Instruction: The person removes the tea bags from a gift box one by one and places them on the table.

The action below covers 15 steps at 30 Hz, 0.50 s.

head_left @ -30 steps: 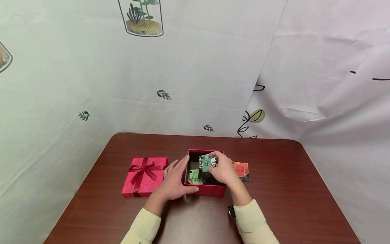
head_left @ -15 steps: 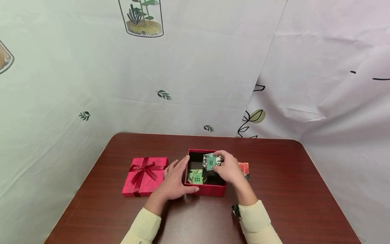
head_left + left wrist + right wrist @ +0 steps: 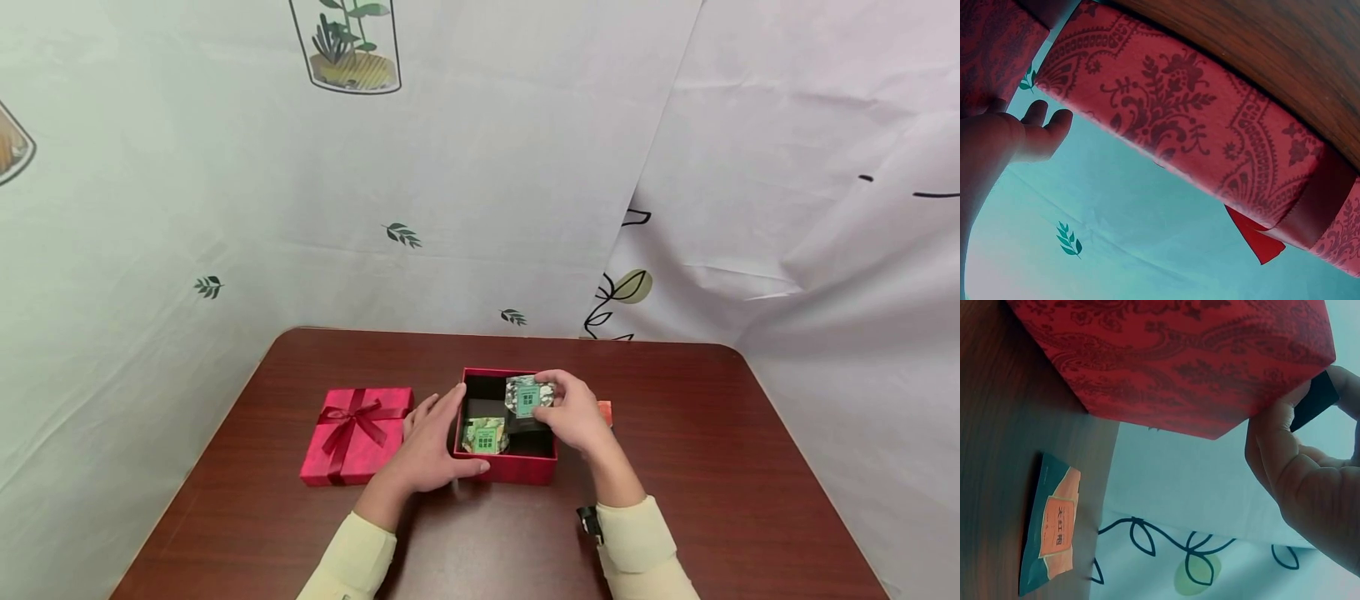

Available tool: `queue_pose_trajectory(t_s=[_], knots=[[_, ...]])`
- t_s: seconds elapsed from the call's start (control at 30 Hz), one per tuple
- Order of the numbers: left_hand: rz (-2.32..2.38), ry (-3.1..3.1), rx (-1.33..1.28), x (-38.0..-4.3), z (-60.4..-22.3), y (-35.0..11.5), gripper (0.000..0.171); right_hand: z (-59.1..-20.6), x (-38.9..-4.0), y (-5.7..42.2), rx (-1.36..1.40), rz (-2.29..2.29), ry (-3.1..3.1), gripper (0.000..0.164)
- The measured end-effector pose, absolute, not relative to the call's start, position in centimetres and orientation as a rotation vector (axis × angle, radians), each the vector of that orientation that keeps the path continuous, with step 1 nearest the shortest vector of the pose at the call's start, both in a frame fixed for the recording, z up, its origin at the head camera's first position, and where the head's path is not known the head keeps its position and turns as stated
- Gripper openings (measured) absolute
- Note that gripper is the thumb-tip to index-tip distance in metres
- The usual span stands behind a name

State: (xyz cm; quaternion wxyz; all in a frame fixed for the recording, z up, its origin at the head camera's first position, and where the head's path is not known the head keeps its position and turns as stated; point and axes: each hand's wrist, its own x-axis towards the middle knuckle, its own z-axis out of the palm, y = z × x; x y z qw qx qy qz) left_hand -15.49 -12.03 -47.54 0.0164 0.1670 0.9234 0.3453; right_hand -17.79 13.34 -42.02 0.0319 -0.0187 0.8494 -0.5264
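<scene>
My right hand [image 3: 576, 414] pinches a tea packet [image 3: 528, 395] with a teal label between thumb and fingers, over the right half of a red gift box [image 3: 506, 470]. From the right wrist, only a dark corner of that packet [image 3: 1315, 403] shows above the box rim. A second, light-green tea packet [image 3: 484, 436] lies inside, at the front left. My left hand [image 3: 433, 447] rests against the box's left wall, fingers fairly straight, its thumb along the front wall. In the left wrist view, the fingertips [image 3: 1057, 124] show between box and lid.
A red lid [image 3: 318, 454] with a ribbon bow sits left of the box. Right of the box, an orange and dark-green tea packet [image 3: 1055, 528] lies on the brown table [image 3: 720, 467], partly behind my right hand in the head view. A printed white cloth [image 3: 480, 167] hangs behind.
My right hand has moved to the right with the teal-labelled tea packet, uncovering more of the light-green one and covering more of the orange one. My left hand and the box have stayed put.
</scene>
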Motion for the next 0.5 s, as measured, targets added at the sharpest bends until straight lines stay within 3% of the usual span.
queue_pose_trajectory(t_s=[0.5], knots=[[1.058, 2.889, 0.499, -15.4, -47.6, -12.0, 0.121, -42.2, -17.9, 15.0, -0.041, -1.710, 2.552, 0.042]])
